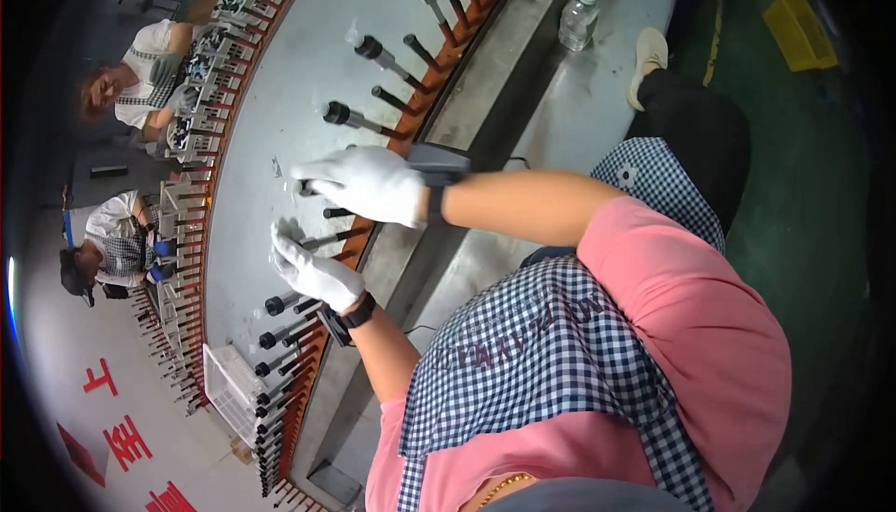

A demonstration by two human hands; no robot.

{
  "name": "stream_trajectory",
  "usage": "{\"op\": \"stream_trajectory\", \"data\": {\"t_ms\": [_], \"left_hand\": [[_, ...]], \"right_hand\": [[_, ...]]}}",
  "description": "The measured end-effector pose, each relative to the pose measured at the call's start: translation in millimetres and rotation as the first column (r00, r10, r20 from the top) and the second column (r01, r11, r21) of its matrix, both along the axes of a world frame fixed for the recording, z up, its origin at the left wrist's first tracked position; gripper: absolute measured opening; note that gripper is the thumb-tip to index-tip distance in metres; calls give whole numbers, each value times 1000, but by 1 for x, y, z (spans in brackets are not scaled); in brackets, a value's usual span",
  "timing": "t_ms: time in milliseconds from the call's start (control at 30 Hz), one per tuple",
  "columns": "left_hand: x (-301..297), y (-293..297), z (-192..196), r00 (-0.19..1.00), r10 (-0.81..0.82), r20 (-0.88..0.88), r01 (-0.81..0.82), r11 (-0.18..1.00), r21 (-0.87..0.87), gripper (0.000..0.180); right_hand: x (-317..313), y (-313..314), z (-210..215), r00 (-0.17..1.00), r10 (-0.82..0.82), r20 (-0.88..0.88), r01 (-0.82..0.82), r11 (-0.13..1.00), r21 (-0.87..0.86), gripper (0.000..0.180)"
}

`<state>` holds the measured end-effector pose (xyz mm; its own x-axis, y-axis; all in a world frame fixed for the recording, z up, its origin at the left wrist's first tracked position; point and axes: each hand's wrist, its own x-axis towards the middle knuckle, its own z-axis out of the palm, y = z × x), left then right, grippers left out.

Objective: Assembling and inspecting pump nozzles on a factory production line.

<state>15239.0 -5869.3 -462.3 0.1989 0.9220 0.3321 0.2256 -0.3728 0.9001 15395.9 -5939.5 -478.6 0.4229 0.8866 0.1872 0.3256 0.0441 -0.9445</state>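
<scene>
My right hand (364,181), in a white glove with a dark band at the wrist, reaches over the pale grey surface. Its fingers are pressed together, with something small and dark at their tips that I cannot make out. Nearer to me, my left hand (317,272), also white-gloved, has its fingers stretched out and apart. A dark-tipped rod (345,235) slants just beside the left fingers. Farther along the same row, thick black-headed metal rods (350,117) alternate with thinner black-capped rods (392,99), all angled over the surface.
The rods stand along an orange-brown rail (439,69) beside a metal ledge (485,69). A clear bottle (579,22) with a white cap stands to the right. A white crate (233,381) lies at the lower left. Two people work across the line; a yellow basket (800,31) is on the green floor.
</scene>
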Motion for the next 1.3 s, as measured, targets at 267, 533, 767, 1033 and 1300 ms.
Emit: {"op": "stream_trajectory", "data": {"t_ms": [267, 533, 767, 1033, 1300], "left_hand": [[24, -75, -19, 996, -47, -76, 48, 999, 18, 42], [149, -11, 42, 981, -181, -66, 169, 972, -164, 41], [107, -14, 45, 1000, 2, -20, -1, 999, 36, 42], [131, -91, 52, 977, -19, -211, 16, 1000, -18, 58], [185, 1, 78, 983, -154, -102, 148, 987, -67, 54]], "right_hand": [[107, -53, -32, 898, -430, -93, 436, 898, 60, 43], [121, 25, 32, 966, -19, -259, 25, 999, 20, 29], [155, -87, -44, 834, -547, -78, 551, 814, 182, 23], [347, -212, -168, 283, -919, 275, 859, 115, -499, 126], [391, -229, -201, 595, -800, 77, 673, 444, -591, 134]]}}
